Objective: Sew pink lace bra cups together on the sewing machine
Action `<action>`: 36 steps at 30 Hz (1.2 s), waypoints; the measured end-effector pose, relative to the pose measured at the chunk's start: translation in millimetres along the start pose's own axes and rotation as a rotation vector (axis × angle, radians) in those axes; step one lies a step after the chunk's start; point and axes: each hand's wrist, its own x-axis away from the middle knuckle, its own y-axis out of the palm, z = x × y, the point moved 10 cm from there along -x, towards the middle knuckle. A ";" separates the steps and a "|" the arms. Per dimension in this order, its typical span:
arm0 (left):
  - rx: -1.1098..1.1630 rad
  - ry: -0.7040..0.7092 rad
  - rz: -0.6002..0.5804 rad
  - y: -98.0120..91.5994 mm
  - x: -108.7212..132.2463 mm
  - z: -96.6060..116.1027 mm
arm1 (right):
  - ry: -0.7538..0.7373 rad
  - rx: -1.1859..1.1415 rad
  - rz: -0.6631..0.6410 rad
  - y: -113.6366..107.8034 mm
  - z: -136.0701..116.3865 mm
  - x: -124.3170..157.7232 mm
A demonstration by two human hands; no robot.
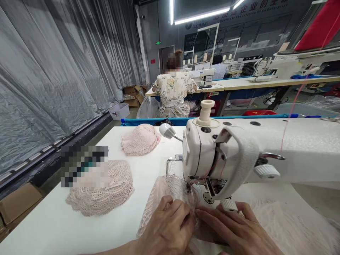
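Note:
A white sewing machine [220, 152] stands on the table, pink thread running through its guides. Pale pink lace fabric [164, 187] lies beneath its presser foot [188, 187]. My left hand [170, 223] has its fingers bent and pinched on the lace just in front of the foot. Beside it, my right hand [231, 223] presses down at the fabric's edge, fingers stretched out and close together; its thumb side is partly hidden. The two sets of fingertips nearly meet near the needle area.
Left of the machine lie a lace piece [106, 191] and a pink bra cup [140, 140]. More pale lace [292, 226] is heaped at the right. Ahead, a person in a floral garment [174, 92] sits at another sewing table [239, 83]. A cardboard box [20, 203] stands at lower left.

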 end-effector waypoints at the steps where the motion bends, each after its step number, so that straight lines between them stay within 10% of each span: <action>1: 0.003 -0.006 0.003 0.0 -1.4 -1.9 | -0.017 0.057 -0.015 3.7 0.7 -0.1; 12: 0.049 -0.074 -0.098 0.6 -14.2 -20.8 | 0.002 0.213 0.020 10.9 10.3 -7.1; 22: -0.038 0.022 0.116 -10.2 -1.0 -5.7 | -0.141 0.357 0.084 4.6 -10.7 -10.2; 36: -0.063 -0.120 -0.027 -7.5 -15.3 -29.7 | -0.121 0.368 0.131 0.5 -12.3 -10.5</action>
